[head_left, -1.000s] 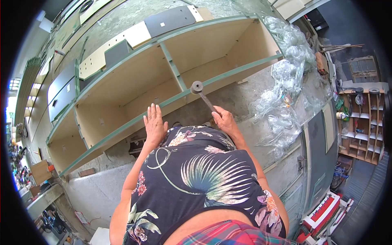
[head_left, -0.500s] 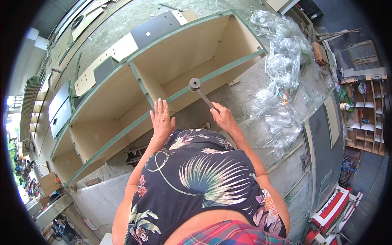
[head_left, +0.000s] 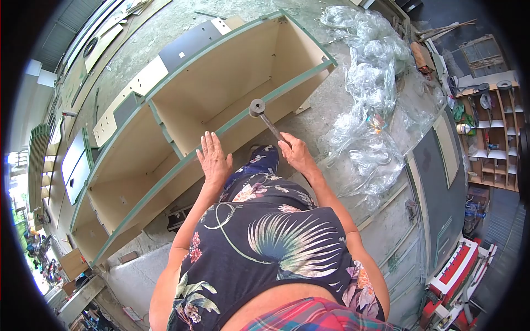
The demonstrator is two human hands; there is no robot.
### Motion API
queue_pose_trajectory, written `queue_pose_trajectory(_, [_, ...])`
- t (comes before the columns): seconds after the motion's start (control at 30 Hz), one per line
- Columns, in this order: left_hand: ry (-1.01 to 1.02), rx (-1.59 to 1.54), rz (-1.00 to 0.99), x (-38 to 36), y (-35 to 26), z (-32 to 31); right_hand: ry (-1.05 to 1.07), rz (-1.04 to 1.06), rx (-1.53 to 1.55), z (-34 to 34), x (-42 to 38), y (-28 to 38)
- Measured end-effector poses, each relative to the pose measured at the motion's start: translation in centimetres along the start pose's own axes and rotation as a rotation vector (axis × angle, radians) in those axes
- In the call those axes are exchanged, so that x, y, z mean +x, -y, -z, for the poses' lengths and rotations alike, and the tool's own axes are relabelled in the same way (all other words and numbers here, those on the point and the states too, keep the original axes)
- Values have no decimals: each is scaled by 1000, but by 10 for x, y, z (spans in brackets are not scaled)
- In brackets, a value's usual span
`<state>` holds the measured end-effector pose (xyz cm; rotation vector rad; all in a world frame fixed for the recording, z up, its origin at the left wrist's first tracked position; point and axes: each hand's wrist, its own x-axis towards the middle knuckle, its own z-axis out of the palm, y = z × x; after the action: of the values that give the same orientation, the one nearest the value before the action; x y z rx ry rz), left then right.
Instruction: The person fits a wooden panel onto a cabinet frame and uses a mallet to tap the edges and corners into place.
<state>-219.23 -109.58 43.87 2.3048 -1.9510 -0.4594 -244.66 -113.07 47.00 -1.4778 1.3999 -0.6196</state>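
A long wooden cabinet carcass [head_left: 221,63] with green edges lies in front of me, its compartments facing up toward me. My left hand [head_left: 214,163] is spread flat, fingertips right at the cabinet's near green edge [head_left: 182,161] beside a divider. In my right hand [head_left: 297,154] is a hammer [head_left: 269,124], gripped by its handle. Its round metal head points away from me and overlaps the near edge of the cabinet in this view.
Crumpled clear plastic wrap [head_left: 370,110] lies on the floor to the right. Dark and cream panels [head_left: 190,41] rest behind the cabinet. Further right stand a grey panel [head_left: 441,182], a wooden shelf unit [head_left: 494,138] and a red-and-white machine [head_left: 455,270].
The cabinet and surroundings have shifted left in view, and a leg in patterned cloth now shows beyond my body. Both hands sit slightly further left, the hammer still in my right.
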Motion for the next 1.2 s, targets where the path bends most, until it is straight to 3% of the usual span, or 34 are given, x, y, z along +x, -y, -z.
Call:
queue_pose_trajectory(0.33, [36, 21, -96, 43, -52, -8, -21, -10, 48, 44, 13, -6])
queue_pose_trajectory(0.7, [65, -53, -177, 117, -157, -11, 24, -151, 7, 158, 73, -30])
queue_pose_trajectory(1.0, [181, -70, -185, 150, -190, -13, 193, -68, -333, 233, 119, -1])
queue_pose_trajectory(1.2, [264, -124, -147, 162, -195, -22, 338, 9, -780, 267, 166, 58])
